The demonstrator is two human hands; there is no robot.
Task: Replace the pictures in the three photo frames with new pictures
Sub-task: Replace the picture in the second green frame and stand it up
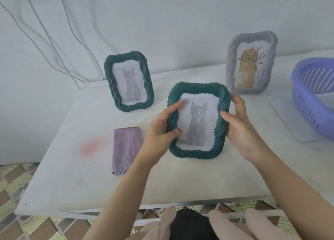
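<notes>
Head view looks down on a white counter [81,176] with three frames. One green frame [196,152] is held over the middle of the counter, face toward the person and tipped back, so its cat picture [197,120] can be read straight on. Whether its lower edge touches the counter I cannot tell. The left grip [160,129] grasps the left rim, thumb across the front and forefinger laid flat onto the glass, the other fingers hidden behind. The right grip [238,124] clasps the right rim, thumb on the front, fingers wrapped round the back. A hold on both sides keeps the frame steady and square. I judge it suits either looking the picture over or turning the frame to reach its back.

A second green frame [128,81] stands upright near the far edge, left of the middle, showing the same cat. A grey frame [251,62] stands near the far edge toward the right corner, with a line drawing of a plant. Both face forward and stand well apart, set back so that the work can go on in front of them. From the matching cats I would guess the two green ones are at the same stage and the grey one at another, though which picture is new cannot be told.

A folded purple cloth [125,149] lies left of the held frame, toward the near edge, probably for wiping glass. A purple basket [307,104] sits at the right edge, partly over a white sheet [289,120]
</notes>
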